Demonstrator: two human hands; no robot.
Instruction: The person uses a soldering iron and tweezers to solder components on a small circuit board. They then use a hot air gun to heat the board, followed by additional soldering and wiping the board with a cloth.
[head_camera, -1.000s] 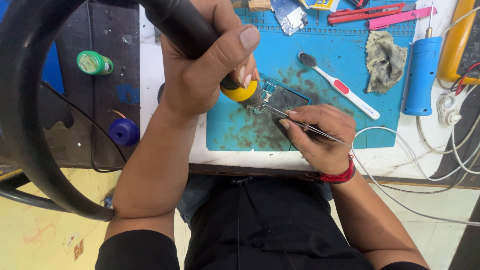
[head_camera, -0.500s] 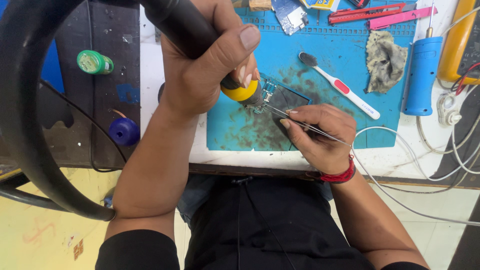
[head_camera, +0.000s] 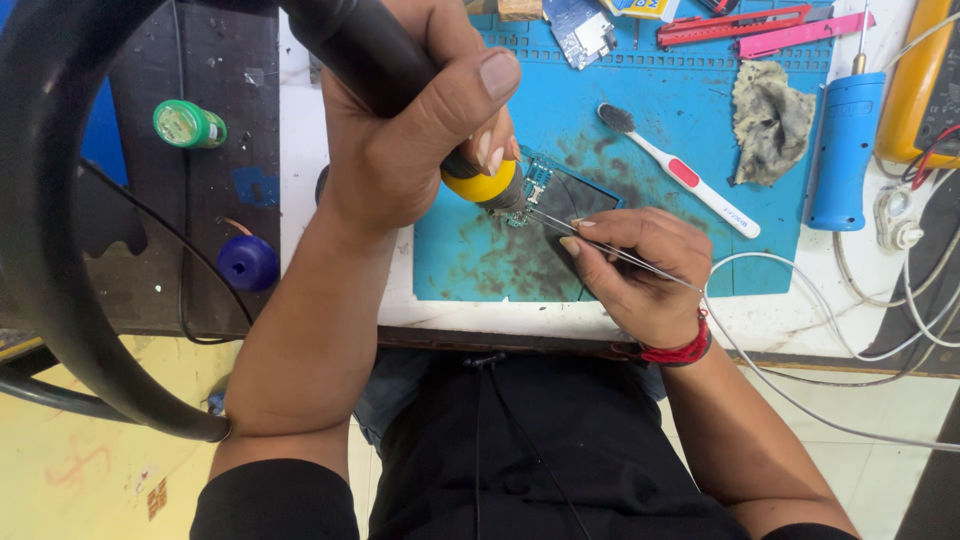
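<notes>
Black hot-air tool (head_camera: 400, 70) over board (head_camera: 560, 195) (tweezers (head_camera: 610, 250) beside).

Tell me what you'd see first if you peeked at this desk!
First the left hand, up close in the middle, gripping a black tool with a yellow collar pointed down at a small circuit board on the blue mat. Beside it, the right hand holds thin tweezers to the board.

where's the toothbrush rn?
Head view, right of centre: the toothbrush lies diagonally on the blue mat, between the right hand and the grey rag.
</notes>
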